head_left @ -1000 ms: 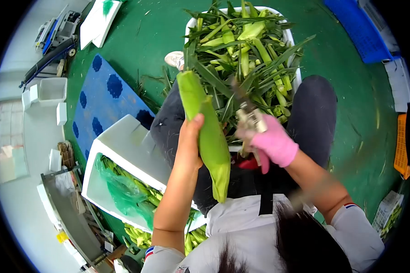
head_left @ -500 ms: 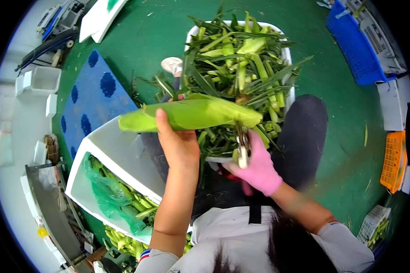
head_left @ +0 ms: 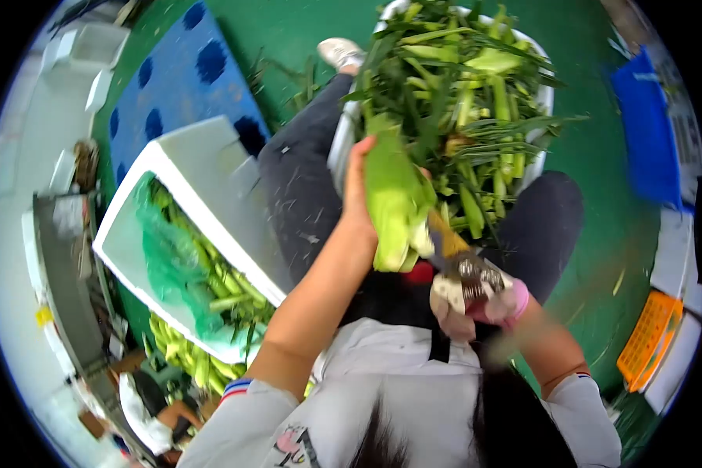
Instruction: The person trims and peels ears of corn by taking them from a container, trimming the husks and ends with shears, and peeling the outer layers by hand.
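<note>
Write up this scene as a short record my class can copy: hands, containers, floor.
Left hand: bare, gripping a green corn ear
Right hand: pink-gloved, holding pruning shears near the ear's lower end
In front: white tub heaped with husks and leaves
On the left: white box with a green bag inside
Far right: orange crate
Floor: green

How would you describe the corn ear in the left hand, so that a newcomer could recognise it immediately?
Start from the white tub heaped with green trimmings, at the top of the picture. At its lower left corner, the bare left hand grips the corn ear. Unlike the loose trimmings, this is one thick, light green bundle wrapped in husk.
</note>
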A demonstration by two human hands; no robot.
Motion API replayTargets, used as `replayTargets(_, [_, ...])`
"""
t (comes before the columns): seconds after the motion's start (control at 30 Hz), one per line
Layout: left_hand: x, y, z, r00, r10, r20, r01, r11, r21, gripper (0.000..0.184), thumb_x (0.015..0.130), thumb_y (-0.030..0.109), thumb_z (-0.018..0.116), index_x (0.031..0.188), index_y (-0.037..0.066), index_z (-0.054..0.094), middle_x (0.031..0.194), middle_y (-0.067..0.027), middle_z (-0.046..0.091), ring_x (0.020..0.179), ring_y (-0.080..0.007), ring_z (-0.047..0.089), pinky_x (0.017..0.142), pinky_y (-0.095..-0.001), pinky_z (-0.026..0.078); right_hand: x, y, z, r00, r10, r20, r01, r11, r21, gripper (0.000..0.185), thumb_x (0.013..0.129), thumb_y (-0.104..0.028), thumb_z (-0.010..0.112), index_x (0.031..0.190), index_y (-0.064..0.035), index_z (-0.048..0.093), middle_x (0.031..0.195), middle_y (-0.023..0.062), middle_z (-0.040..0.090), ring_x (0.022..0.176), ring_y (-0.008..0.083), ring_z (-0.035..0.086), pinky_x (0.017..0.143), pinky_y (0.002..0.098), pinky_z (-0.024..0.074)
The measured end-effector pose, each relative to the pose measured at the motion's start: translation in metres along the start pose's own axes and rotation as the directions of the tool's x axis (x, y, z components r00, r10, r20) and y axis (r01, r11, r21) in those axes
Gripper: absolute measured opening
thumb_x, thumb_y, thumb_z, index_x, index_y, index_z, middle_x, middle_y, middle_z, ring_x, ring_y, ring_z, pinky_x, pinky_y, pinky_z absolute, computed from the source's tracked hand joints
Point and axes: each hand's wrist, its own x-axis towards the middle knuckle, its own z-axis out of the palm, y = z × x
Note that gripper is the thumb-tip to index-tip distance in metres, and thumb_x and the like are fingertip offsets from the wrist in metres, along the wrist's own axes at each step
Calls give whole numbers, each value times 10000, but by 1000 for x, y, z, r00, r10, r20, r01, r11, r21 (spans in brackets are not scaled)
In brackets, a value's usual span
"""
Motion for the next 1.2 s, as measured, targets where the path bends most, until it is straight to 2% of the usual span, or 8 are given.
replayTargets(0.17, [-15,15,-22,870,-3,492,-11,1000,26,725,783,593,589,1260,47,565,1150,-109,626,1015,-326,647,841,-523,533,-21,1,-9,984,-143,-110,152,985,82,623,656,-283,723,1086,130,542,708,161,576,520,227,521,474,350,436])
replayTargets(0.4, [-69,10,0,981,112,158,-154,946,287,745,743,310,728,1415,161,441,1470,-218,400,1373,-466,359,980,-671,452,23,-90,-31,774,-361,-520,393,918,-54,457,908,-291,635,1237,-8,490,982,111,609,679,173,532,562,315,450])
replayTargets(0.6, [-92,15,-14,985,36,172,-100,919,382,778,768,549,659,1396,164,408,1359,-191,530,1208,-487,532,1050,-722,305,21,-145,-96,754,-424,-502,441,893,-92,289,943,-306,603,1187,-155,574,936,21,642,735,165,596,673,339,533])
replayTargets(0.67, [-101,11,4,975,184,126,-218,908,358,739,744,516,694,1357,195,432,1143,-153,576,1073,-394,612,939,-651,474,22,-112,-67,757,-339,-559,309,939,-152,270,905,-265,634,1095,-80,581,991,70,646,791,211,623,704,351,527])
replayTargets(0.87, [-85,-9,46,865,465,188,-433,501,750,771,706,392,831,1319,155,427,1080,-110,548,1000,-268,583,875,-462,511,-13,-25,-12,777,-58,-627,184,973,138,283,829,-112,598,1102,-49,554,1061,131,609,966,267,599,869,446,487])
replayTargets(0.93, [-72,-17,44,779,503,374,-429,-7,903,755,713,200,869,1318,121,424,1136,-119,552,1039,-262,581,909,-411,493,-24,-6,-11,785,16,-620,163,959,231,232,841,-98,605,1058,-47,541,926,87,581,825,229,573,824,432,494])
replayTargets(1.03, [-51,-26,56,625,327,709,-460,-580,672,596,654,58,841,1178,91,558,1130,-118,611,1043,-300,594,932,-391,460,-35,-4,9,709,-203,-676,263,965,-14,177,868,-113,613,1018,-58,535,855,72,576,767,192,585,740,370,515])
replayTargets(1.2, [-33,-36,71,516,5,857,-562,-753,343,536,608,90,821,1106,119,627,1098,-93,631,1011,-317,596,917,-479,428,-23,-28,61,547,-570,-613,221,805,-551,234,871,-165,676,1028,-39,556,844,49,618,712,104,590,580,233,480])
